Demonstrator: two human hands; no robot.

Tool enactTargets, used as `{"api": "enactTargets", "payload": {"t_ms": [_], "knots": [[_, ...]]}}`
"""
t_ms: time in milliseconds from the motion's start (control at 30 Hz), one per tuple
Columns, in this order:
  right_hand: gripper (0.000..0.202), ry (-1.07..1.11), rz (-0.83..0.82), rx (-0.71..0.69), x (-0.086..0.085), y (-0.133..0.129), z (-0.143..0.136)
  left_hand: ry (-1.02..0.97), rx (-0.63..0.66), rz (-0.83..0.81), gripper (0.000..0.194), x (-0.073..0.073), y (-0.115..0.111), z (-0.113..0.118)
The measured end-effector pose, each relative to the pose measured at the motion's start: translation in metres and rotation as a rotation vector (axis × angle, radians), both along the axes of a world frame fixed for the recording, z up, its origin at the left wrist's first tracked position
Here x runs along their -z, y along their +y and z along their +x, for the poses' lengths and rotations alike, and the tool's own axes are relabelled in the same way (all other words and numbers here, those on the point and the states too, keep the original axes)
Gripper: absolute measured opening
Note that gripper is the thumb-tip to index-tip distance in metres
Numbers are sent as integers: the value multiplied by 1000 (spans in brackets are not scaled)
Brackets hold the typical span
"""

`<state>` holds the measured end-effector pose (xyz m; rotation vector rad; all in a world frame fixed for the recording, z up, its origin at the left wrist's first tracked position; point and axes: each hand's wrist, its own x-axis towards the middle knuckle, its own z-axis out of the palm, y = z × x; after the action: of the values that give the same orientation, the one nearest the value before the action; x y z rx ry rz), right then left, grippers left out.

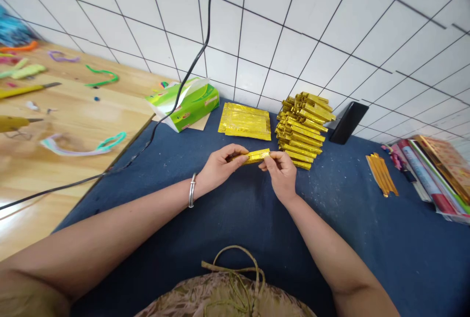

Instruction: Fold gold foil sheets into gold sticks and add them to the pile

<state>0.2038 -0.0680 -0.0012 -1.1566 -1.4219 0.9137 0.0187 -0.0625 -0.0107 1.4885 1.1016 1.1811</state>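
Note:
Between my two hands is a narrow strip of folded gold foil paper [257, 156], raised over the dark blue cloth. My left hand [221, 168], with a silver bangle at its wrist, pinches the strip's left end between thumb and fingers. At the right end, my right hand [282, 174] grips it the same way. Just beyond lies a flat stack of gold foil sheets [245, 120]. Close to my right hand rises a pile of folded gold strips [301, 131], laid roughly parallel.
A black phone [348, 122] leans on the tiled wall [271, 23]. Books [433, 175] and flat orange-gold strips [382, 175] lie right. A green tissue packet [194, 104] stands left. A black cable [209, 18] hangs across. Pipe cleaners [103, 77] litter the wooden table [128, 92].

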Motion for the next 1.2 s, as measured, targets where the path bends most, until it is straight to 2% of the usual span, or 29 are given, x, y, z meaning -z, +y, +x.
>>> {"api": "enactTargets", "payload": {"t_ms": [567,1200], "knots": [[17,42,-5,-29,-5,0,1,76,5,65,21,1,-1,0],[22,112,-115,-14,-4,1,-2,157,-44,127,19,5,-2,0]]}}
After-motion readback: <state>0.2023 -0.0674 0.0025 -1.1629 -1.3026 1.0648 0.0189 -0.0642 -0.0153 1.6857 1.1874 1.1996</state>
